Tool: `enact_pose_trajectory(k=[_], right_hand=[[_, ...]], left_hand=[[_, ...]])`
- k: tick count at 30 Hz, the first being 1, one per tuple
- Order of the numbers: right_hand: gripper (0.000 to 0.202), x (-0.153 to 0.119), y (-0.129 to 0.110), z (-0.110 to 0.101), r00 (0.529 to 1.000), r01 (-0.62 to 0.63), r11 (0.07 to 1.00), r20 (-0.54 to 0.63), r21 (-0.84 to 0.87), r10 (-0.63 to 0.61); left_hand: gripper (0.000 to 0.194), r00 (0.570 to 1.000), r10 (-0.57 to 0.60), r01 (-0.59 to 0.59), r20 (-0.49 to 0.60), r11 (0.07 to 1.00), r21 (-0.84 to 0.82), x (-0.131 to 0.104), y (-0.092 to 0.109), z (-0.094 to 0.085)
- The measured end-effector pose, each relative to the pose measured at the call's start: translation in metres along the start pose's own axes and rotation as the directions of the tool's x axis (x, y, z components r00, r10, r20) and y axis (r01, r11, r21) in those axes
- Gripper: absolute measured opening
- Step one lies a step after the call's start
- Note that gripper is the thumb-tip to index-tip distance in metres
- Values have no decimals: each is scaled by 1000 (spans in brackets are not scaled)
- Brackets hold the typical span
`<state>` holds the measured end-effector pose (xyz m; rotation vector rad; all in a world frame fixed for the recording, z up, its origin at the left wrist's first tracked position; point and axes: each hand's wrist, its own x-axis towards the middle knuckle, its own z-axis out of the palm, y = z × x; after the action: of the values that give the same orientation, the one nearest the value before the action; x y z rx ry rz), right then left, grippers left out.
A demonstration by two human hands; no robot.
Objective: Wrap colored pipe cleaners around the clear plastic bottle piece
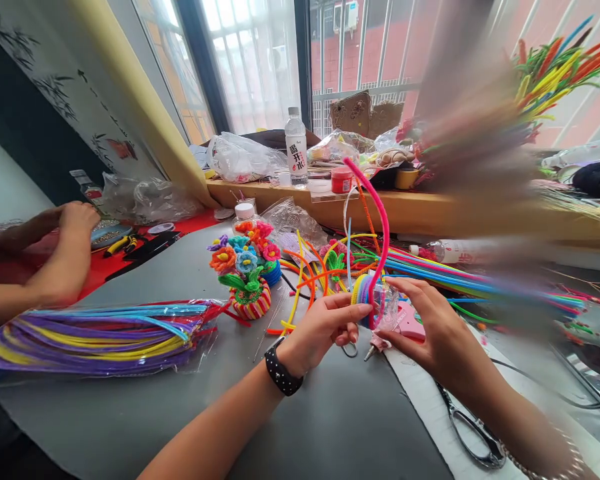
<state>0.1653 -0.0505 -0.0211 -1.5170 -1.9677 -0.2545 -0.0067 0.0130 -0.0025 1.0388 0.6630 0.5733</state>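
Note:
My left hand (325,325), with a black watch on its wrist, pinches a small coil of coloured pipe cleaners (363,291) wound around a clear tube. My right hand (427,320) holds the other side of that coil. A long pink pipe cleaner (380,213) arcs up from the coil and back toward the window. Both hands hover above the grey table (190,413).
A pipe-cleaner flower pot (247,277) stands left of my hands. A bagged bundle of pipe cleaners (100,337) lies at the left, loose ones (460,273) at the right. Scissors (473,433) lie near my right arm. Another person's hands (67,253) work at far left. A water bottle (296,148) stands on the sill.

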Motion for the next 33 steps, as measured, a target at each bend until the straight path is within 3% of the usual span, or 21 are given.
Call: enact_pose_trajectory(k=[10, 18, 22, 33], right_hand=[[54, -1, -2, -1, 999, 37, 999, -30, -35, -38], [57, 0, -2, 1, 996, 50, 996, -69, -69, -55], [57, 1, -1, 1, 995, 64, 996, -77, -69, -70], [62, 2, 0, 1, 995, 68, 995, -71, -75, -74]], left_hand=[[24, 1000, 7, -7, -10, 999, 36, -1, 1, 0], [26, 993, 105, -91, -52, 970, 226, -2, 1, 0], [27, 986, 162, -147, -23, 938, 315, -2, 0, 0], [22, 968, 250, -223, -23, 898, 381, -7, 2, 4]])
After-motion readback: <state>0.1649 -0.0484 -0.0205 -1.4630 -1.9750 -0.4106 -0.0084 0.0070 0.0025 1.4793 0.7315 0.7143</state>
